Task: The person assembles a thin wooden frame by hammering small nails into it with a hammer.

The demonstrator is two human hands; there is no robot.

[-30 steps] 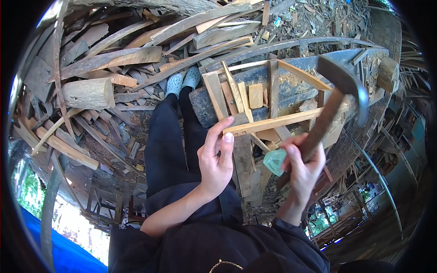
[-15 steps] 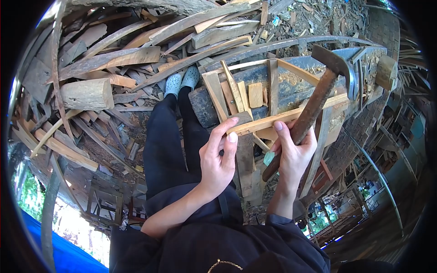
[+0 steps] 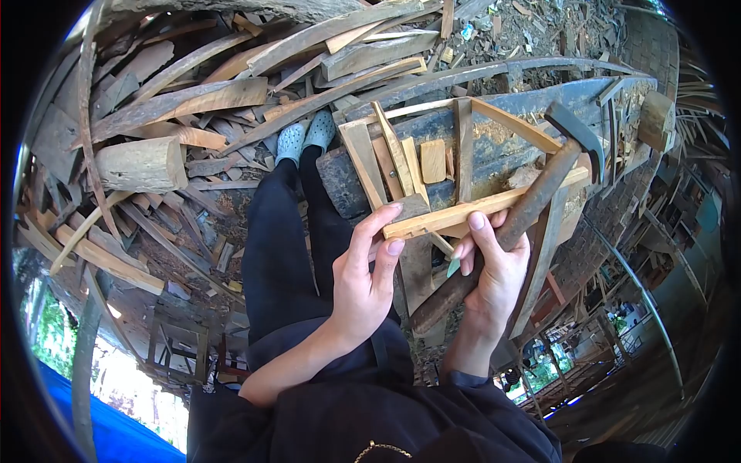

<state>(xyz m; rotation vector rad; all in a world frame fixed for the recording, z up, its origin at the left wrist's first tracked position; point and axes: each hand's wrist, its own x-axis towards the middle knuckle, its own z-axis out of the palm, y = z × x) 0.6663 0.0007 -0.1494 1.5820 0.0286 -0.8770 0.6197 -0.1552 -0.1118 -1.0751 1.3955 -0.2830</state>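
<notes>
Hammer [image 3: 538,189] and wooden stick [image 3: 455,214] are both up in front of the person's black shirt [image 3: 432,424]. From where I stand, the left hand [image 3: 359,274] pinches one end of the stick, thumb below and a finger on top. The right hand [image 3: 498,282] is curled on the hammer's handle, with its thumb tip at the stick's edge. Part of that hand is hidden, so I can't tell how every finger sits. A green scrap [image 3: 453,267] pokes out by its fingers.

The stick looks light and stiff, not slippery, and maybe thin enough to split. I'd hold it near the ends and watch for splinters. The hammer looks heavy at its metal end, so low on the rough, worn handle seems the best place to grab. I can't read any words, names or labels on either one.
</notes>
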